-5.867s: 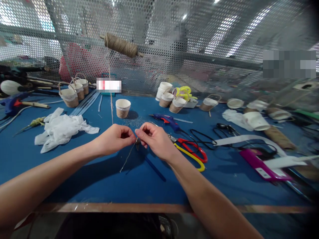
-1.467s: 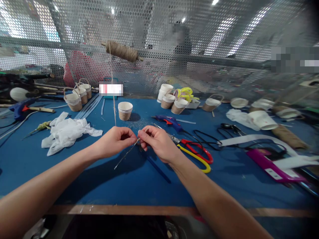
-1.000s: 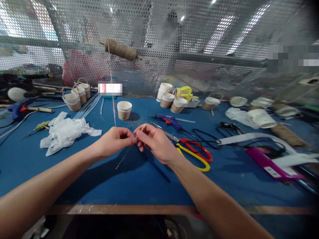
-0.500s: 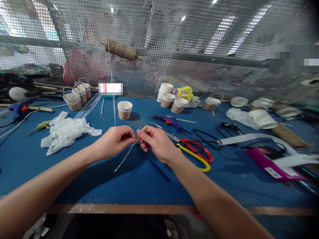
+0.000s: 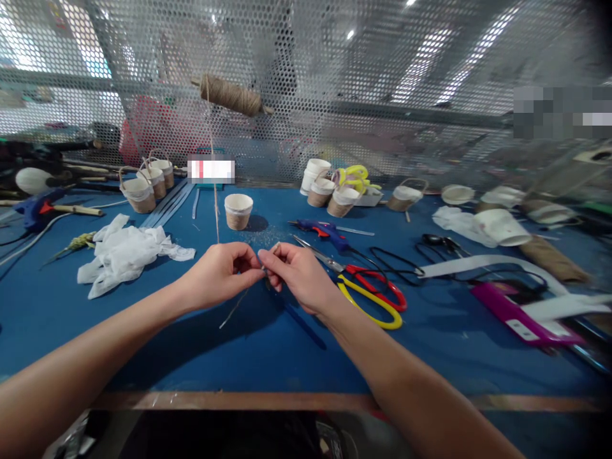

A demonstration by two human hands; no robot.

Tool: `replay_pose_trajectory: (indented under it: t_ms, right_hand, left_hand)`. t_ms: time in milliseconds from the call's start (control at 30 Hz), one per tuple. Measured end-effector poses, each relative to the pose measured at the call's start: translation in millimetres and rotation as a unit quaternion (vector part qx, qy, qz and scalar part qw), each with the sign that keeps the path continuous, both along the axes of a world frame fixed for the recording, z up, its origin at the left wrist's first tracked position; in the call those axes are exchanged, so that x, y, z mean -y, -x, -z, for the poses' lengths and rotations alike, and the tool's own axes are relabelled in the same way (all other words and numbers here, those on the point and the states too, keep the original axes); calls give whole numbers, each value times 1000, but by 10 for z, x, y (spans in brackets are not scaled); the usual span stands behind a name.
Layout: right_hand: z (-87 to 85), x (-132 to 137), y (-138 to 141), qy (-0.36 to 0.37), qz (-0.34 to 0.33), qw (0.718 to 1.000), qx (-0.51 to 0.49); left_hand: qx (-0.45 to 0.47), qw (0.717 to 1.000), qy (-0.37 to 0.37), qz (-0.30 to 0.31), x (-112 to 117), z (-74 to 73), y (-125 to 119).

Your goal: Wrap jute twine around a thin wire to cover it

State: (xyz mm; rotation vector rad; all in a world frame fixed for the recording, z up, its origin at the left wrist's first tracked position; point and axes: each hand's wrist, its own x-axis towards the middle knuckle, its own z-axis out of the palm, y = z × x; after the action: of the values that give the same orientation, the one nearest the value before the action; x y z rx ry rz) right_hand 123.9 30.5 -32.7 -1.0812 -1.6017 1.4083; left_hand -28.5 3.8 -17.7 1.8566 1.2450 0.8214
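Observation:
My left hand (image 5: 220,273) and my right hand (image 5: 297,274) meet fingertip to fingertip above the blue table (image 5: 229,350). Both are closed in a pinch on a thin grey wire (image 5: 235,310), whose free end slants down to the left. A strand of brown twine (image 5: 213,191) runs from my left hand straight up to a twine spool (image 5: 232,95) fixed on the perforated metal screen (image 5: 382,76). A short tan end sticks up between my right fingers.
Red and yellow scissors (image 5: 370,294) and a blue glue gun (image 5: 325,231) lie right of my hands. A paper cup (image 5: 238,210) stands behind them, white crumpled fabric (image 5: 124,252) to the left. Small twine-wrapped baskets (image 5: 138,191), more cups (image 5: 329,191), white ribbon (image 5: 482,264) and a magenta tool (image 5: 516,315) crowd the back and right.
My hands stay together in the same spot. My fingers have shifted slightly and the wire's free end has swung a little between frames.

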Motion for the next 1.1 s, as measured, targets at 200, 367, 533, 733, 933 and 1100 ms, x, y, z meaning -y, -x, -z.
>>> replay_pose_trajectory:
  t_ms: [200,367,533,733,933,1100]
  right_hand:
    - [-35,9,-5,-18,-55,996,-63]
    - [-67,5,-30,-21,-50,998,-45]
    - [-51,11,-28,-26,-32,999,-21]
    - [-29,15,-4,-48,-8,999,9]
    - [-28,17,-3,-84,5,995,49]
    - [-94,20,-20,-79,-73,994,-9]
  left_hand:
    - [67,994,81,7,-46,1,23]
    - [115,985,119,44,-77,8,74]
    - [115,985,123,46,-82,22,81]
    - [73,994,84,14,-80,31,34]
    - [23,998,54,-6,-40,3,18]
    - [99,986,127,34,-58,13,53]
